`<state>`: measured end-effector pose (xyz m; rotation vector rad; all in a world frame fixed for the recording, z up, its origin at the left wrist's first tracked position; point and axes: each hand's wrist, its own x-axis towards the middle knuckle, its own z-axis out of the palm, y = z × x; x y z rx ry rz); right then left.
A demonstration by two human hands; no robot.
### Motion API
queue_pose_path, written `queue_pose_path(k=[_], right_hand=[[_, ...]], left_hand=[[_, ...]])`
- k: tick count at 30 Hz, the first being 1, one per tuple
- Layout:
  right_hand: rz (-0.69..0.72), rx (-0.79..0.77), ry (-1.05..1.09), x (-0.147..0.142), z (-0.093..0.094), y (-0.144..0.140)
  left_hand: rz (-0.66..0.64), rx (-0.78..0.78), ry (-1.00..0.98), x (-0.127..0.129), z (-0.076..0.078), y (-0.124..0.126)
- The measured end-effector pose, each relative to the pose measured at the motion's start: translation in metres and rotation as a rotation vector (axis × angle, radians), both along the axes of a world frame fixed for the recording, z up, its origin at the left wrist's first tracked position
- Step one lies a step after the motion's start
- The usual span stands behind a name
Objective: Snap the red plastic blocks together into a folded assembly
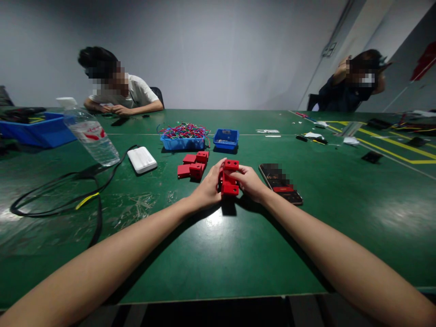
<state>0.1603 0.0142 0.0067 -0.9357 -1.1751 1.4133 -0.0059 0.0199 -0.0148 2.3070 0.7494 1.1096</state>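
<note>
Two bare forearms reach in from the near edge of a green tabletop (218, 254), and both hands grasp one glossy red bracket (230, 189) just above the surface, its dark shadow below. The bracket is blocky and roughly C-shaped: two stubby blocks, one nearer and one farther, jut to the right, with small dark holes in their upper faces and a recess between them. It sits directly between the fingers; the left hand (208, 184) curls around its left side, while the right hand (251, 182) enters from the right, fingertips inside the recess. Whether those fingertips pinch something smaller is hidden. Just right of the right-hand fingers lies a smartphone (277, 181), its screen partly blurred. Left of the left-hand fingers and slightly beyond are more red parts (193, 166) in a cluster; farther left lie a white power bank (142, 160) and a clear water bottle (91, 136). Beyond the fingers stand a blue tub of colourful wires (184, 144) and a smaller blue tray (225, 144). Two people sit across the far side.
</note>
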Motion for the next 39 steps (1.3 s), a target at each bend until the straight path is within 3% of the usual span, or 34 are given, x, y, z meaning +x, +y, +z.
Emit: queue_pose_path(k=[3,10,14,20,25,27,30,39], right_hand=[[-0.079,0.003,0.002,0.000,0.000,0.002],[-0.088,0.051,-0.149,0.000,0.002,0.000],[-0.061,0.066,-0.207,0.002,0.003,0.000],[0.052,0.040,-0.265,0.010,0.005,0.007],[-0.221,0.005,-0.317,0.023,-0.004,0.021],[-0.359,0.035,-0.280,0.026,-0.008,0.025],[-0.444,-0.038,-0.185,0.027,-0.012,0.028],[-0.381,-0.167,0.145,0.020,-0.003,0.027]], left_hand=[[-0.010,0.000,0.040,0.000,0.003,-0.002],[0.063,-0.029,0.130,0.000,0.011,-0.008],[0.073,-0.038,0.106,0.002,0.010,-0.007],[0.219,-0.130,0.089,0.000,0.005,-0.005],[0.239,-0.170,0.072,-0.003,0.003,-0.004],[0.217,-0.176,0.070,-0.004,0.005,-0.005],[0.199,-0.184,0.072,-0.003,0.008,-0.008],[0.229,-0.178,0.070,-0.003,0.007,-0.008]])
